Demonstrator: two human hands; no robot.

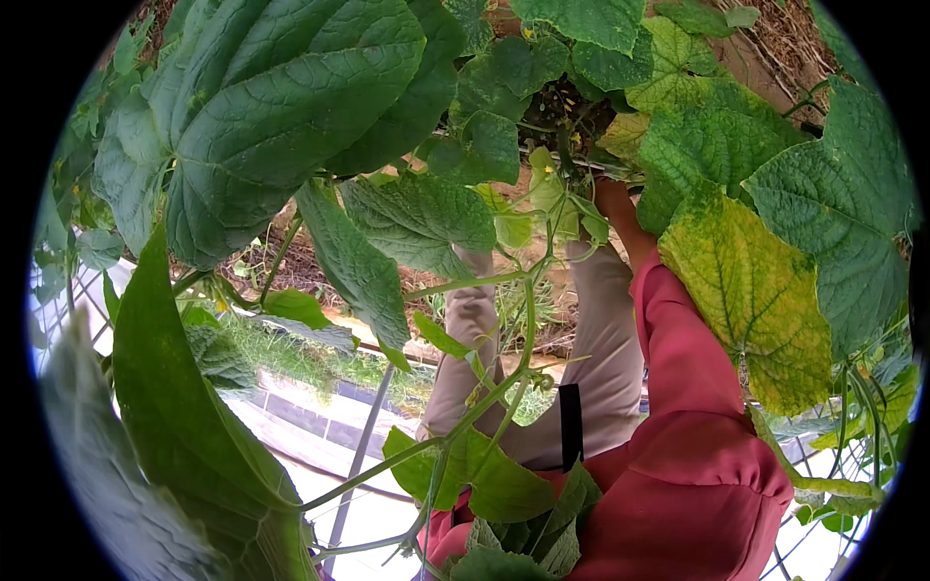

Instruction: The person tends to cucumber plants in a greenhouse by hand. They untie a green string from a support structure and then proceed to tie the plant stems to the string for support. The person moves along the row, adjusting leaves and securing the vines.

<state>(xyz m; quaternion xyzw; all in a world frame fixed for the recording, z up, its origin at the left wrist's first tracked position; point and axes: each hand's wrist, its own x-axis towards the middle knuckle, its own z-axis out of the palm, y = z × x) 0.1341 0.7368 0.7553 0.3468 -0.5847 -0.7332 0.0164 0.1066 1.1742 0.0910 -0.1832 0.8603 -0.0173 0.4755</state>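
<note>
My right arm, in a red sleeve (683,339), reaches up into cucumber-like vines. Only the wrist and part of my right hand (618,208) show, next to a green stem (565,155) at the upper middle. Leaves and stems cover its fingers, so I cannot make out whether they hold anything. Beside the hand hangs a large yellowing leaf (751,290). More red cloth (446,542) shows low in the middle behind leaves, but my left hand does not appear. A branching vine (528,320) with curled tendrils crosses in front of my body.
Big green leaves (281,97) fill the upper left, and another leaf (174,387) hangs very close at the left. Below are my legs in beige trousers (605,320) with a black strap (571,426). A grey pole (363,455) slants at the lower left, near netting.
</note>
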